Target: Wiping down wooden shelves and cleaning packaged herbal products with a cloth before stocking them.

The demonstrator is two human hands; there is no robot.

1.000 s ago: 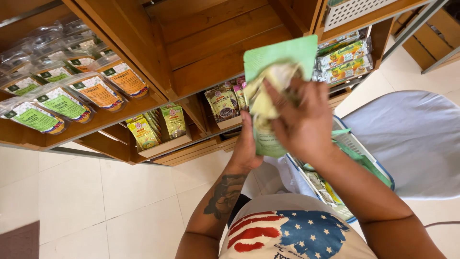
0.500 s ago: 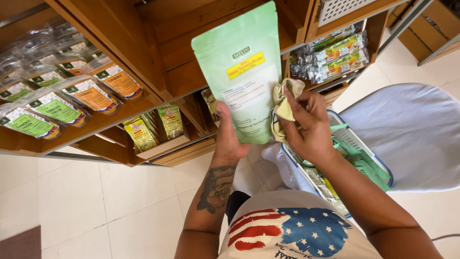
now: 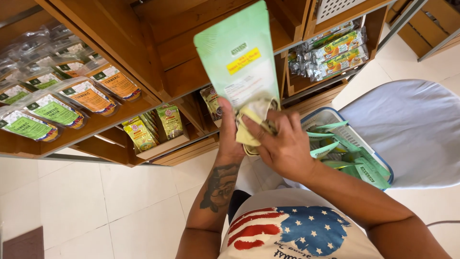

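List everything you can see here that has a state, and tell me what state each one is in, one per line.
green pouch: upright, held at its lower edge, appears sealed
yellow cloth: bunched, pressed against the pouch's lower part
left hand: gripping the pouch
right hand: closed on the cloth
basket: open, holding more green pouches
wooden shelves: stocked with clear spice packets lying slanted
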